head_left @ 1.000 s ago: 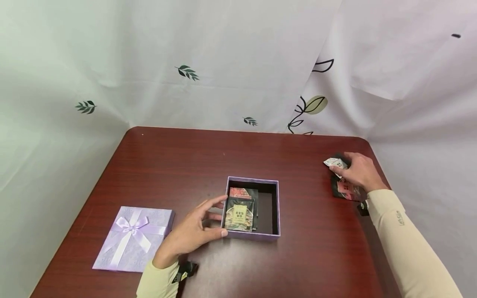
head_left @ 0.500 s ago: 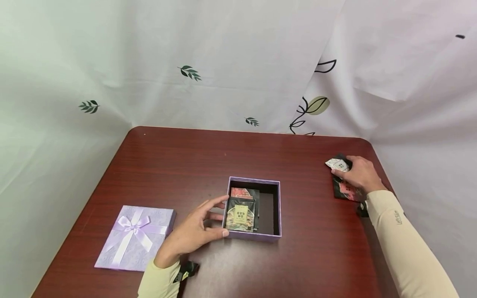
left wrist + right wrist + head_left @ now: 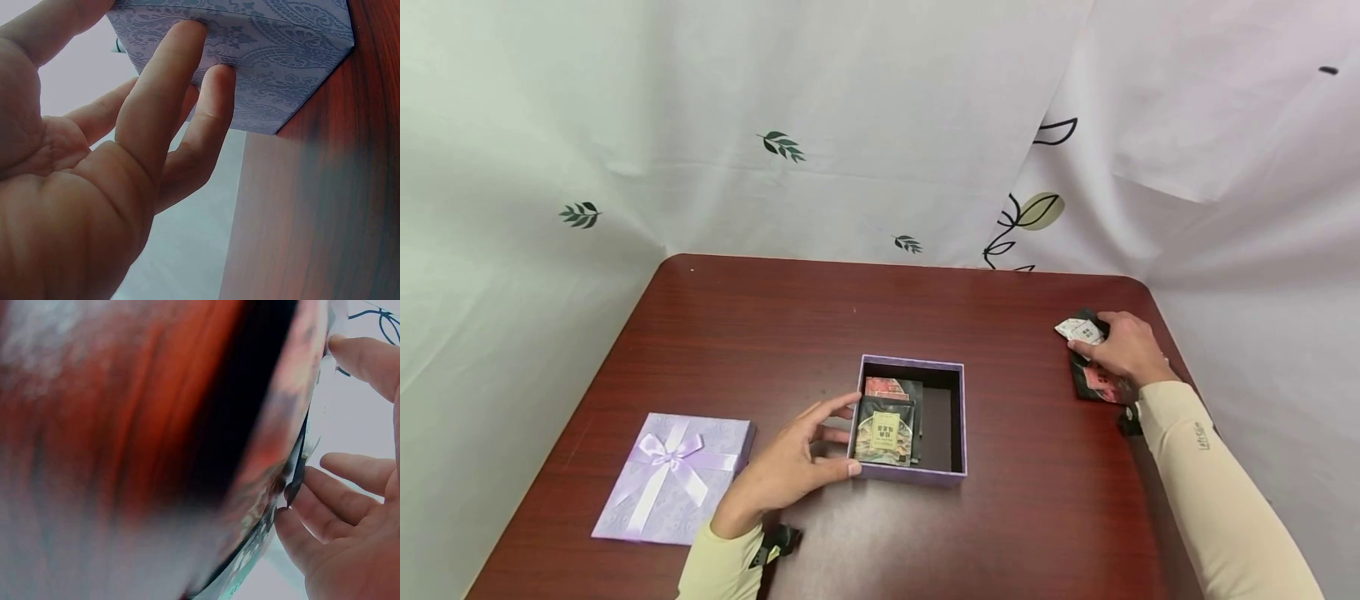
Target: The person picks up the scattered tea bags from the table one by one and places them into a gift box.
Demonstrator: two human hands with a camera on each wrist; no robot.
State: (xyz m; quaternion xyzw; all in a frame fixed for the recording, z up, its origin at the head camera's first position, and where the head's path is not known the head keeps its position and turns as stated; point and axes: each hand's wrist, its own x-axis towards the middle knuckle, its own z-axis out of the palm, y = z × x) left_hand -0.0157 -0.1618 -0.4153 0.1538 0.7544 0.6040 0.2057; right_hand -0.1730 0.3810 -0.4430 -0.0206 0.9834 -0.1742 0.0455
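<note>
In the head view, an uncovered purple gift box (image 3: 910, 477) stands mid-table with a black, yellow-labelled sachet (image 3: 884, 433) at its left. Partly beneath that lies a red-printed sachet (image 3: 886, 387). My left hand (image 3: 782, 467) touches the box's left side, thumb at the front corner; in the left wrist view its fingertips rest against the patterned box wall (image 3: 275, 69). At the table's right, my right hand (image 3: 1123, 346) holds a white-printed sachet (image 3: 1081, 331) between thumb and fingers. A black sachet with a red label (image 3: 1097, 383) lies partly hidden under this hand.
The purple lid (image 3: 673, 483) with a ribbon bow lies left of the box, close to my left forearm. A white curtain (image 3: 865, 150) with leaf prints hangs round the back and sides of the dark red table (image 3: 760, 333).
The head view has shifted slightly. Both hands stay in nearly the same places, the left at the box and the right at the sachets.
</note>
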